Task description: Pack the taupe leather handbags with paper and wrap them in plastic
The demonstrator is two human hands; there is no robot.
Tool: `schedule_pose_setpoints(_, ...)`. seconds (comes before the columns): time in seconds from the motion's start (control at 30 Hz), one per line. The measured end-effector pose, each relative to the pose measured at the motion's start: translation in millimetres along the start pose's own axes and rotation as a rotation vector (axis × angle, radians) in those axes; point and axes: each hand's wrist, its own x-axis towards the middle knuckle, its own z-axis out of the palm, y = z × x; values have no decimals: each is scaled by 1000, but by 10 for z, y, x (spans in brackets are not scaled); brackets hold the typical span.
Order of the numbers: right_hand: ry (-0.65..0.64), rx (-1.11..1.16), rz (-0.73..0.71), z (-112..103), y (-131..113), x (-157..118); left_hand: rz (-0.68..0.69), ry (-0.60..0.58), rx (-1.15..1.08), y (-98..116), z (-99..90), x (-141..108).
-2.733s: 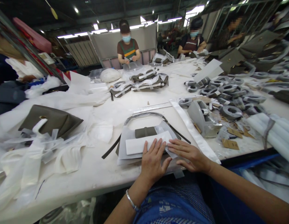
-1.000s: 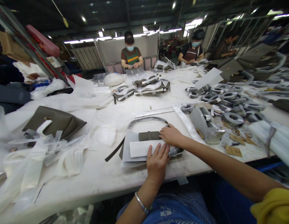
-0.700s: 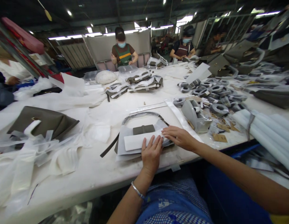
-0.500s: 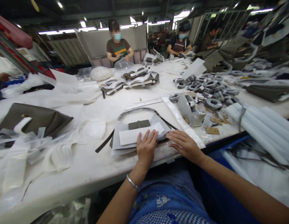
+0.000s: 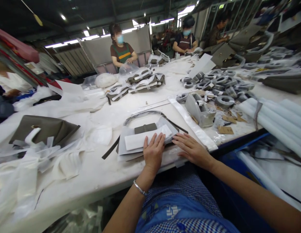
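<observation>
In front of me on the white table lies a flat dark olive bag [image 5: 145, 128], mostly covered by pale wrapping sheet [image 5: 121, 144]. Its handle [image 5: 140, 117], wrapped in clear film, arches out at the far side, and a dark strap [image 5: 111, 148] sticks out to the left. A white foam strip [image 5: 134, 141] rests across the bag. My left hand [image 5: 154, 150] lies flat on the strip's right part, fingers stretched out. At the bag's right edge, my right hand [image 5: 190, 147] touches the wrapping with its fingers extended; it grips nothing I can see.
A tape dispenser [image 5: 200, 110] stands to the right, near a heap of wrapped strap coils [image 5: 224, 101]. White foam rolls [image 5: 274, 119] overhang the right edge. Another olive bag [image 5: 45, 129] sits at left among white sheets. Wrapped bags [image 5: 147, 82] and two masked people are across the table.
The camera view has shifted and tilted slightly. Both hands keep nearly the same place on the bag, the right fingers lying a little flatter at its edge.
</observation>
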Motion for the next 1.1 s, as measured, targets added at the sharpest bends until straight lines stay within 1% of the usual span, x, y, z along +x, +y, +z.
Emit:
schedule_pose_setpoints(0.1, -104, -14, -73, -37, -76, -270, 3, -2, -13, 4, -9, 1)
schedule_pose_setpoints(0.17, -113, -10, -107, 3, -98, -349, 1, -1, -17, 3, -16, 1)
schedule_pose_setpoints(0.33, 23, 99, -191, 145, -105, -292, 1, 0, -1, 8, -18, 1)
schedule_pose_setpoints(0.47, 136, 180, -140, 185, -160, -213, 5, 0, 4, 9, -6, 1)
schedule_pose_setpoints(0.53, 161, 215, -137, 192, -201, -187, 2, 3, 5, 5, -1, 4)
schedule_pose_setpoints(0.6, 172, 256, -104, 185, -253, -183, -4, 3, 8, 1, 2, 10)
schedule_pose_setpoints(0.77, 209, 254, 70, 75, -464, -295, -8, -11, 15, 9, -6, 20)
schedule_pose_setpoints(0.9, 220, 231, 95, -67, -639, -368, 12, -28, 21, 22, -12, 4)
schedule_pose_setpoints(1.0, 225, 227, 83, -198, -687, -284, 30, -32, 25, 26, -11, -12)
schedule_pose_setpoints(1.1, 219, 207, 60, -347, -640, -62, 51, -37, 25, 25, -4, -26)
